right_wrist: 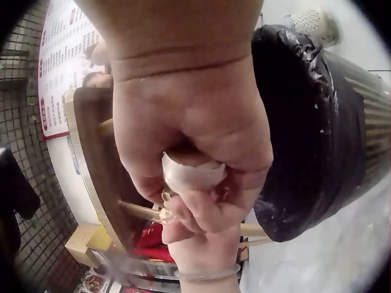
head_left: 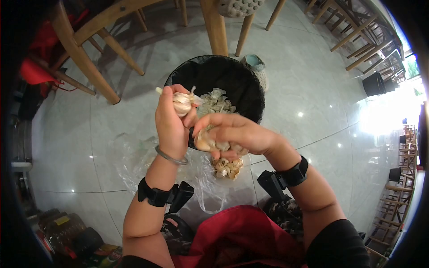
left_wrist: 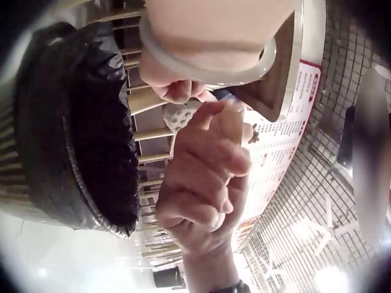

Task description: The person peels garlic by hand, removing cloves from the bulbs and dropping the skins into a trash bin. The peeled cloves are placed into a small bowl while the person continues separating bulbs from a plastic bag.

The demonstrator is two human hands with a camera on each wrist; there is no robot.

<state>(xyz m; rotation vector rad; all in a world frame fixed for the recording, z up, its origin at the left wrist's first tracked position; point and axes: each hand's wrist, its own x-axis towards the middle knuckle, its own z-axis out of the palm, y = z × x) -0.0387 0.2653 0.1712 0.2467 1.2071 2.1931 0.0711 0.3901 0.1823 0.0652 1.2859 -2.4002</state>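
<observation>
A garlic bulb (head_left: pixel 182 103) with its stalk is gripped in my left hand (head_left: pixel 172 125), just over the near side of the black-lined bin (head_left: pixel 241 80). My right hand (head_left: pixel 243 134), blurred, is close beside it, with its fingers curled round pale garlic cloves (head_left: pixel 205 142). A whitish skinned piece (right_wrist: pixel 192 174) shows within the right hand in the right wrist view. Seen from the left wrist, the right hand (left_wrist: pixel 198 183) pinches a pale clove (left_wrist: pixel 232 125). Below the hands lies more garlic (head_left: pixel 228 167), and papery peelings (head_left: pixel 216 102) lie in the bin.
Clear plastic bags (head_left: pixel 203 183) spread over the tiled floor (head_left: pixel 304 98) in front of me. Wooden chair legs (head_left: pixel 107 51) stand beyond the bin, and a perforated pale container (head_left: pixel 258 71) stands against its far right side. Bottles (head_left: pixel 62 230) sit at the lower left.
</observation>
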